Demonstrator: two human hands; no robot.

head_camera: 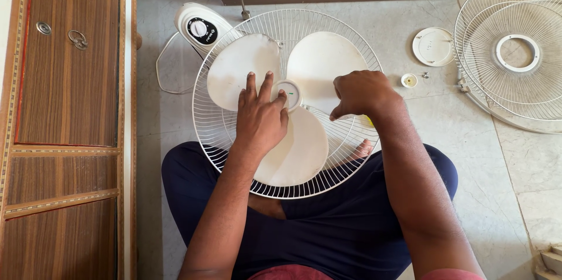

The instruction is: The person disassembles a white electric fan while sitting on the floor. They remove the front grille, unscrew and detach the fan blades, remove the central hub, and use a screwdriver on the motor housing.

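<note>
The fan blade (275, 110), white plastic with three lobes, lies in the rear wire guard (216, 133) on the seated person's lap, above the floor (468, 139). It is judged light, fairly stiff and smooth, with thin lobes that would flex or crack if levered; the best hold is judged to be the round hub (291, 94).

The left hand (260, 119) lies flat, fingers spread and pointing to 12 o'clock, fingertips at the hub; its grip is open and holds nothing. The right hand (360, 94), at 3 o'clock of the hub, is curled downward over a lobe; whether its grip closes on anything cannot be told.

The front guard (515, 51), round cover (433, 46) and small cap (409, 80) lie towards 2 o'clock. A wooden cabinet (67, 110) stands at 9 o'clock.
</note>
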